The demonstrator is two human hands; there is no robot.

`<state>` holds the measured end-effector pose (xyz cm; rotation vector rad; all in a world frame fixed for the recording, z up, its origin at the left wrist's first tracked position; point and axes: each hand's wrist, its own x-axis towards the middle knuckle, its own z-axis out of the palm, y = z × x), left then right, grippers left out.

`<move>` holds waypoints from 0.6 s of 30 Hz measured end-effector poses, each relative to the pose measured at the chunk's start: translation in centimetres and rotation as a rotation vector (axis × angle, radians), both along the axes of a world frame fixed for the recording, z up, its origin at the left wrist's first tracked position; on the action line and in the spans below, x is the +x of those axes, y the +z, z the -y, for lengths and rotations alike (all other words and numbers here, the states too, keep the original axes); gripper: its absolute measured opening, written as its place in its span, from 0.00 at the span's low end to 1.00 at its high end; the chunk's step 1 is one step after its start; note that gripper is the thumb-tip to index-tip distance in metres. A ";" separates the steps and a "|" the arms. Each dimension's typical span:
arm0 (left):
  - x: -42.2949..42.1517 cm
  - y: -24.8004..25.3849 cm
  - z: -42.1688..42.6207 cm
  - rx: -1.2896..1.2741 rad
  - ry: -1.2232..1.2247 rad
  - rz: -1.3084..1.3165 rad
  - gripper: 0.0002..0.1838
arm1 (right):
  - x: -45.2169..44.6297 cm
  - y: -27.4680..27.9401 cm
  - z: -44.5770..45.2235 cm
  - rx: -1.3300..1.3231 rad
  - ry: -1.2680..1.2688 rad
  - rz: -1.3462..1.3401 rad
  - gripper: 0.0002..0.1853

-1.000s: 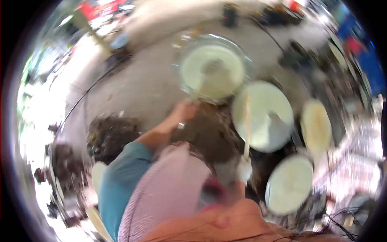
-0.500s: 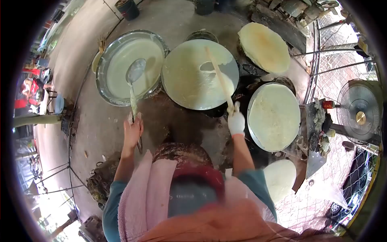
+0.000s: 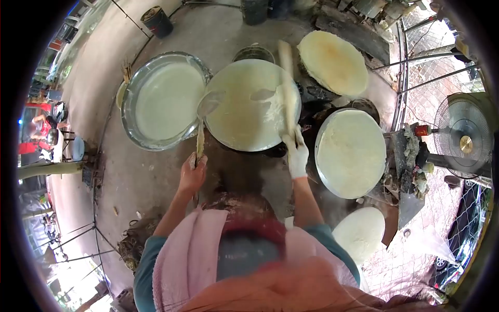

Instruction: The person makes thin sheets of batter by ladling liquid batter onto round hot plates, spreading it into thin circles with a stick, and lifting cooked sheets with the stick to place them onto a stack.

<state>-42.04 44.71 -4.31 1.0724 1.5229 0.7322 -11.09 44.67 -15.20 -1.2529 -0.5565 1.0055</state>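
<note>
My bare left hand [image 3: 193, 173] is closed around the handle of a ladle [image 3: 210, 105], whose blurred bowl hangs over the left rim of a round griddle [image 3: 244, 130]. Pale batter coats the griddle, with a bare patch near its upper right. In a white glove, my right hand [image 3: 297, 158] grips a wooden spreader stick [image 3: 289, 99], smeared by motion and lying across the griddle's right side. Left of the griddle stands a wide metal basin [image 3: 130, 112] of pale, creamy batter.
To the right, a second round griddle [image 3: 351, 156] carries a pale sheet. Behind it lies a browned flatbread [image 3: 335, 62]. Another pale round [image 3: 360, 234] is low on the right. A fan [image 3: 464, 138] stands at the far right, and a dark bucket [image 3: 157, 22] at the back left.
The ladle has moved right, from over the basin to the griddle's left edge. The stick has swung more upright and right. The batter's bare patch has changed shape.
</note>
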 end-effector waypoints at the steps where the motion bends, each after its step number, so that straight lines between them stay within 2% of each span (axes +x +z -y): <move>1: 0.5 0.1 -0.1 -0.063 0.013 0.039 0.08 | 0.9 -1.5 2.0 -0.286 0.052 -0.097 0.27; 2: 1.2 0.3 -0.5 -0.124 0.025 0.078 0.09 | 1.8 -3.0 4.1 -0.564 0.119 -0.206 0.25; 4: 2.8 0.8 -1.0 -0.185 0.026 0.147 0.09 | -0.3 0.2 6.5 -0.551 0.201 -0.185 0.15; 5: 3.5 1.2 -1.2 -0.182 0.015 0.173 0.09 | 0.0 -0.9 7.0 -0.519 0.246 -0.245 0.14; 8: 4.3 0.5 -1.7 -0.145 -0.061 0.181 0.10 | 3.2 -1.7 6.5 -0.345 0.208 -0.198 0.15; 9: 4.3 -0.1 -1.8 -0.126 -0.093 0.177 0.10 | 3.9 -1.8 6.6 -0.485 0.159 -0.210 0.16; 11: 4.4 -0.6 -2.2 -0.120 -0.088 0.196 0.11 | 3.3 -2.1 6.8 -0.564 0.252 -0.168 0.18; 13: 4.3 -1.2 -2.9 -0.112 -0.117 0.194 0.12 | 2.3 1.0 6.8 -0.615 0.371 -0.257 0.18; 16: 4.1 -2.4 -5.7 -0.093 -0.222 0.174 0.13 | 2.5 -2.0 6.4 -0.426 0.314 -0.176 0.18; 18: 4.1 -3.6 -7.8 -0.091 -0.278 0.185 0.14 | 2.2 -1.9 5.7 -0.455 0.179 -0.128 0.18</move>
